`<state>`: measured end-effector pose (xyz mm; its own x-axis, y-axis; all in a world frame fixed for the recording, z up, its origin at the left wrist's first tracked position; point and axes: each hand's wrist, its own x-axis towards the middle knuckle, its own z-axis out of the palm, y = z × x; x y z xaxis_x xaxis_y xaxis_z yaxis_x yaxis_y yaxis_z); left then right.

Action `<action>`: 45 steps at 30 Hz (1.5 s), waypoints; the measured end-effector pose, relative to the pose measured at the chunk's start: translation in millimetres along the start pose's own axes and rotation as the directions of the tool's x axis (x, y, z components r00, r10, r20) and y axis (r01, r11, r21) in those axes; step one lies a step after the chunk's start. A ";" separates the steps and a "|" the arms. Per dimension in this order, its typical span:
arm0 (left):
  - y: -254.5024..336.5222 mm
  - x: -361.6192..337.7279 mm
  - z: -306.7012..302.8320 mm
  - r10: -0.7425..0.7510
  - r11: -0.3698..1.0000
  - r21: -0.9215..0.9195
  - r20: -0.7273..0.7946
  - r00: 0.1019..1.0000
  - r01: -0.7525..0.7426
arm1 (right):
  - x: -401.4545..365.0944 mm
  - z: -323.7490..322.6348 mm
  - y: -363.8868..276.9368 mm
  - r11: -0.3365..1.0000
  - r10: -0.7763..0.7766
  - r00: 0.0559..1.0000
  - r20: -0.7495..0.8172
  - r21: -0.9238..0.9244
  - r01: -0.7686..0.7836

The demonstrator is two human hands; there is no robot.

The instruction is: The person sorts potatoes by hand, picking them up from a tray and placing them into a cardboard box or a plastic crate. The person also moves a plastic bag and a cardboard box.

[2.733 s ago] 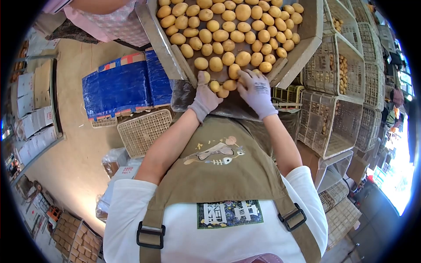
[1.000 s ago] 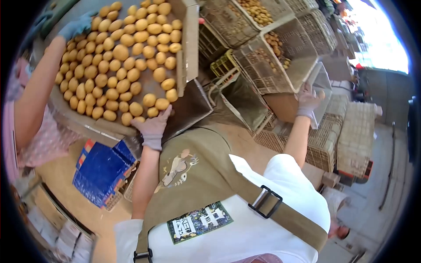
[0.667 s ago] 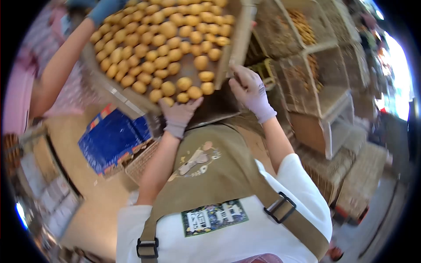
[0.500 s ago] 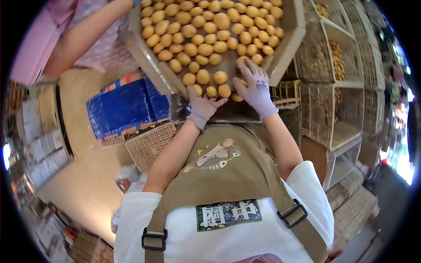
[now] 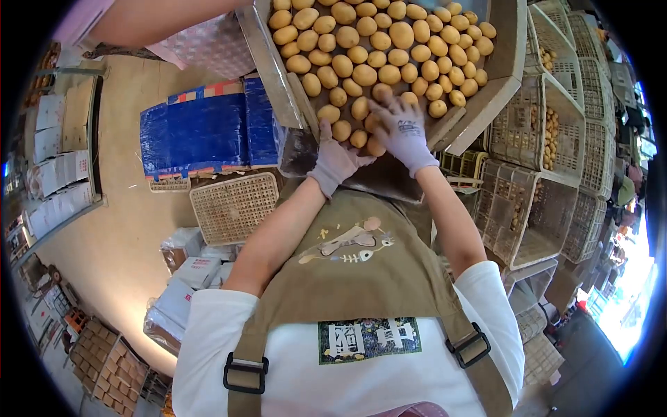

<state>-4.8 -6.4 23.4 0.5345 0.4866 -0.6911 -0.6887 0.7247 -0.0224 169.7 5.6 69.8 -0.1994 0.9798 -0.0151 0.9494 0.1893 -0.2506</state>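
Many small yellow-brown potatoes [image 5: 364, 74] lie in a tray with raised side walls [image 5: 272, 66] that narrow toward me. My left hand [image 5: 338, 161], in a pale glove, is at the tray's near mouth. Its thumb points up beside the closest potatoes and its other fingers reach right, apart. Over on the right, my gloved right hand [image 5: 404, 135] rests with spread fingers on several potatoes near the mouth. A few potatoes sit between the two hands, partly covered by the fingers. Neither hand is wrapped around a potato.
Another person's arm [image 5: 167, 21] reaches in at upper left. Stacked plastic crates [image 5: 531, 208], some with potatoes, line the right side. To the left are a blue-wrapped box [image 5: 198, 132], an upturned beige crate [image 5: 235, 207] and wrapped cartons [image 5: 174, 302] on the floor.
My right hand has moved left over the potatoes, closer to my left hand. Potatoes near the mouth have shifted between the hands. The whole view has turned slightly.
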 end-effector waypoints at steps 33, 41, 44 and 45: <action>-2.9 19.5 1.3 -0.090 0.967 -0.219 0.194 0.977 0.133 | 34.6 -49.2 59.8 0.540 0.488 0.872 -0.039 0.798 -0.267; -1.1 14.3 16.6 -0.067 0.998 0.022 0.369 0.927 0.064 | -316.9 -96.4 169.8 -0.031 0.992 0.116 -0.044 0.816 0.578; -8.4 4.0 40.3 -0.071 0.997 -0.004 0.117 0.991 0.072 | -394.9 -142.4 180.3 0.361 0.898 -0.433 -0.077 0.694 0.624; -8.2 4.4 39.7 -0.080 0.997 -0.006 0.110 0.991 0.082 | -405.0 -145.2 180.5 0.300 0.940 -0.339 -0.047 0.590 0.750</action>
<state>22.6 9.2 49.2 0.6389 0.4774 -0.6032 -0.6456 0.7591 -0.0830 457.1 -347.7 171.2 0.9712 -0.1508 -0.1847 -0.0082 0.7531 -0.6578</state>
